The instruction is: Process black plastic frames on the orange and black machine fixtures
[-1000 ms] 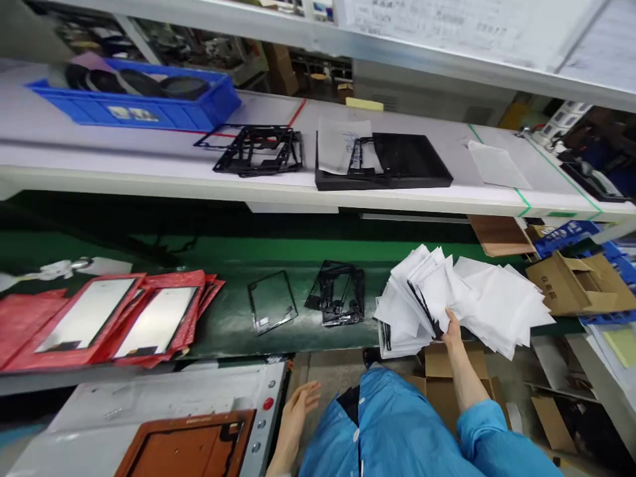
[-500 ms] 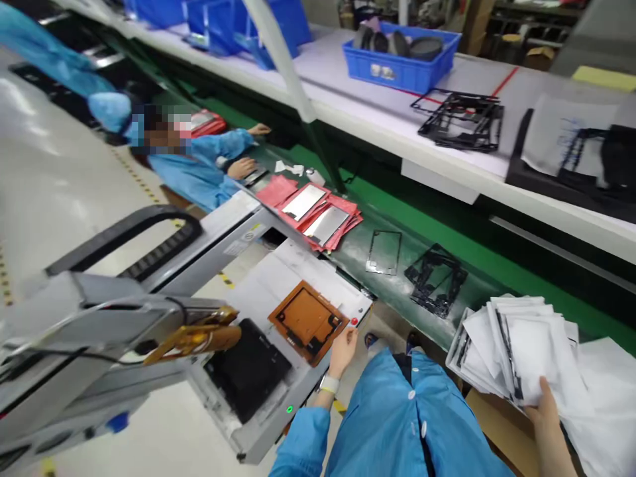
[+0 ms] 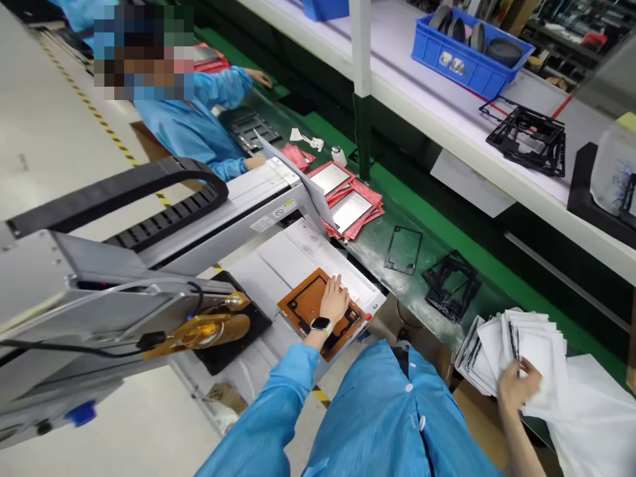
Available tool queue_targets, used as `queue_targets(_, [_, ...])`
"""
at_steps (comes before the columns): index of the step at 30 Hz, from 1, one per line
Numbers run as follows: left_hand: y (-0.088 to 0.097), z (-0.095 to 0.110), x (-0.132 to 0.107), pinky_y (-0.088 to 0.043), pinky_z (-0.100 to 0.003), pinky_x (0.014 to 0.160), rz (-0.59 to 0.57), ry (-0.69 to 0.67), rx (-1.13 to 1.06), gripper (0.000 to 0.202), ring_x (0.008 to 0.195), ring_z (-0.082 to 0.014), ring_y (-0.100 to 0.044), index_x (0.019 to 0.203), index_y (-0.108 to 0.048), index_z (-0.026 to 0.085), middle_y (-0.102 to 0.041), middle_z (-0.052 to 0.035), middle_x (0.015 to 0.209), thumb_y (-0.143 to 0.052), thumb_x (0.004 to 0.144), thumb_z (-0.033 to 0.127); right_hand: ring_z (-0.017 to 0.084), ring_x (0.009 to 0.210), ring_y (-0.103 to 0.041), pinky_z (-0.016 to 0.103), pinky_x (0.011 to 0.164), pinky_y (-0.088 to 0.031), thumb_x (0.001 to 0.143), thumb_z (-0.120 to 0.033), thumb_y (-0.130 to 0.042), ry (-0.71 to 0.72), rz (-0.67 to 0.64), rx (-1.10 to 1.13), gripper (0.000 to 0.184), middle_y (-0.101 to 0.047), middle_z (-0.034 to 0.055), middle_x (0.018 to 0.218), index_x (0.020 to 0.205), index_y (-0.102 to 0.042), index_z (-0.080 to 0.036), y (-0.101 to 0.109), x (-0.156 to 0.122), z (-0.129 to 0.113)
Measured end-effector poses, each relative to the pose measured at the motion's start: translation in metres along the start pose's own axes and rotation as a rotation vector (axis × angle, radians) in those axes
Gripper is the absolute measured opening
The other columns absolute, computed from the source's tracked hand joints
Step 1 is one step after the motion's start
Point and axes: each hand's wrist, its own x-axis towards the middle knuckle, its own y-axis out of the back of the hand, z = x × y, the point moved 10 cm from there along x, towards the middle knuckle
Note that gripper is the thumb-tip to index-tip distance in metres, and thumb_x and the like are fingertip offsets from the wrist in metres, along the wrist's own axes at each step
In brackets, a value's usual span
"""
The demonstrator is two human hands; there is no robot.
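My left hand (image 3: 335,301), with a watch on its wrist, lies over an orange fixture plate (image 3: 298,295) on the machine bed. Its fingers are stretched out toward the plate's far edge; a thin black frame (image 3: 325,281) shows in the plate, partly under the hand. To the right, my right hand (image 3: 517,384) is at a stack of white sheets (image 3: 539,351) with thin black frames between them. Its fingers are bent together by a dark frame edge (image 3: 514,341); what they pinch is partly hidden.
The machine's dispensing head (image 3: 213,328) stands left of the plate, over a black pad (image 3: 223,351). On the green bench (image 3: 370,265) lie a single frame (image 3: 403,250), piled black frames (image 3: 452,285) and silver panels on red wraps (image 3: 350,212). A co-worker's sleeve (image 3: 173,126) is beyond.
My left hand has moved from the bed's edge by the red button onto the orange plate. My right hand has shifted up and left on the stack. The bed has slid relative to the dispensing head.
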Motion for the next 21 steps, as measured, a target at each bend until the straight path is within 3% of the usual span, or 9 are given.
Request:
queue_targets(2, [0.003, 0.003, 0.006, -0.020, -0.062, 0.135, -0.038, -0.060, -0.010, 0.030, 0.159, -0.0390, -0.038, 0.103, -0.075, 0.015, -0.059, -0.0227, 0.157, -0.046, 0.100, 0.024, 0.043, 0.150, -0.047, 0.065, 0.131, -0.035, 0.079, -0.048, -0.075, 0.517, 0.002, -0.261, 0.039, -0.062, 0.0102, 0.151, 0.116, -0.067, -0.037, -0.081, -0.042, -0.042])
queue_targets(3, [0.006, 0.004, 0.009, -0.021, -0.061, 0.135, -0.044, -0.073, -0.015, 0.030, 0.156, -0.0385, -0.042, 0.102, -0.075, 0.015, -0.063, -0.0231, 0.152, -0.046, 0.100, 0.024, 0.043, 0.147, -0.048, 0.067, 0.133, -0.029, 0.084, -0.045, -0.073, 0.680, -0.166, -0.379, 0.029, -0.068, 0.0118, 0.140, 0.109, -0.069, -0.032, -0.142, -0.067, -0.046])
queue_targets(5, [0.016, 0.009, 0.009, -0.024, -0.059, 0.134, -0.038, -0.074, -0.017, 0.033, 0.145, -0.0366, -0.052, 0.099, -0.076, 0.016, -0.071, -0.0229, 0.136, -0.045, 0.101, 0.026, 0.041, 0.138, -0.050, 0.068, 0.130, -0.027, 0.095, -0.037, -0.063, 0.847, -0.673, -0.620, 0.018, -0.072, 0.0129, 0.124, 0.106, -0.069, -0.025, -0.265, -0.127, -0.018])
queue_targets(6, [0.023, 0.011, 0.007, -0.026, -0.057, 0.133, -0.031, -0.070, -0.016, 0.035, 0.138, -0.0353, -0.057, 0.097, -0.076, 0.017, -0.074, -0.0217, 0.125, -0.044, 0.103, 0.029, 0.037, 0.130, -0.054, 0.063, 0.127, -0.032, 0.094, -0.032, -0.065, 0.877, -0.854, -0.673, 0.015, -0.074, 0.0109, 0.116, 0.104, -0.071, -0.023, -0.310, -0.154, 0.001])
queue_targets(9, [0.046, 0.018, -0.011, -0.034, -0.055, 0.128, 0.014, -0.031, -0.009, 0.044, 0.120, -0.0333, -0.063, 0.091, -0.077, 0.019, -0.077, -0.0181, 0.099, -0.040, 0.108, 0.037, 0.032, 0.121, -0.056, 0.050, 0.121, -0.038, 0.083, -0.019, -0.077, 1.014, -1.255, -0.802, 0.022, -0.076, 0.0098, 0.114, 0.105, -0.074, -0.018, -0.398, -0.229, 0.059])
queue_targets(12, [0.070, 0.025, -0.041, -0.038, -0.056, 0.123, 0.082, 0.033, 0.009, 0.051, 0.109, -0.0318, -0.065, 0.088, -0.076, 0.019, -0.077, -0.0156, 0.091, -0.035, 0.111, 0.039, 0.033, 0.133, -0.049, 0.051, 0.120, -0.035, 0.094, -0.014, -0.065, 1.457, -1.539, -1.048, 0.038, -0.067, 0.0164, 0.142, 0.132, -0.069, -0.013, -0.426, -0.295, 0.116])
queue_targets(15, [0.091, 0.035, -0.068, -0.037, -0.055, 0.126, 0.194, 0.048, -0.010, 0.050, 0.088, -0.0243, -0.065, 0.079, -0.070, 0.023, -0.073, -0.0072, 0.078, -0.035, 0.113, 0.035, 0.032, 0.128, -0.052, 0.052, 0.119, -0.037, 0.105, -0.016, -0.054, 1.816, -1.507, -1.237, 0.037, -0.069, 0.0181, 0.136, 0.140, -0.065, -0.010, -0.430, -0.316, 0.148])
queue_targets(18, [0.114, 0.036, -0.090, -0.041, -0.053, 0.126, 0.373, 0.054, -0.069, 0.049, 0.072, -0.0190, -0.058, 0.069, -0.060, 0.026, -0.063, 0.0005, 0.066, -0.039, 0.112, 0.030, 0.031, 0.116, -0.057, 0.050, 0.114, -0.042, 0.108, -0.017, -0.051, 1.983, -1.458, -1.352, 0.031, -0.073, 0.0167, 0.114, 0.131, -0.070, -0.007, -0.436, -0.322, 0.157])
queue_targets(21, [0.128, 0.029, -0.102, -0.045, -0.050, 0.122, 0.493, 0.087, -0.110, 0.048, 0.064, -0.0168, -0.054, 0.064, -0.052, 0.026, -0.055, 0.0040, 0.060, -0.043, 0.111, 0.028, 0.030, 0.114, -0.057, 0.046, 0.109, -0.045, 0.109, -0.018, -0.054, 2.028, -1.478, -1.415, 0.024, -0.072, 0.0164, 0.109, 0.113, -0.076, -0.008, -0.448, -0.331, 0.153])
